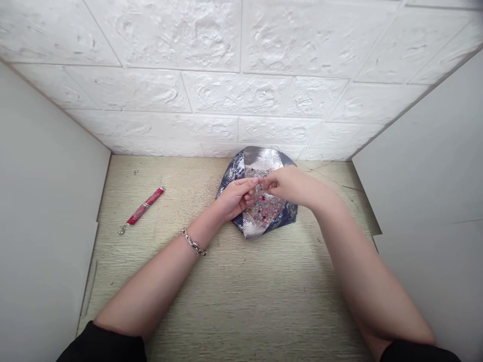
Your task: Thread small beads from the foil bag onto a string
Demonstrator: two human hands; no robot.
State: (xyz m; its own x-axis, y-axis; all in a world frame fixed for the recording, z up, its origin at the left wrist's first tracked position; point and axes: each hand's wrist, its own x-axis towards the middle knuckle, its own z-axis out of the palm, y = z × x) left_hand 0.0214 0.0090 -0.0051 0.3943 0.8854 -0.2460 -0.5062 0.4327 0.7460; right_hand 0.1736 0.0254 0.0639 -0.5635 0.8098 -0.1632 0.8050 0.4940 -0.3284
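Observation:
A blue and silver fabric tray (260,229) lies against the back wall, with many small pink, red and clear beads (269,208) in it. Over its left part is my left hand (237,197), its thumb and fingers pinched together; what they hold is too small to make out. My right hand (281,183) is over the tray's right part, fingertips pressed together close to the left fingertips. Anything between the right fingertips is too small to name. A silver chain bracelet (193,242) circles my left wrist.
On the left of the wooden tabletop (241,301) lies a red strip (145,207) with metal ends. Behind it is a tiny metal piece (136,172). A white brick-patterned wall (211,90) closes off the back, and grey panels stand on both sides.

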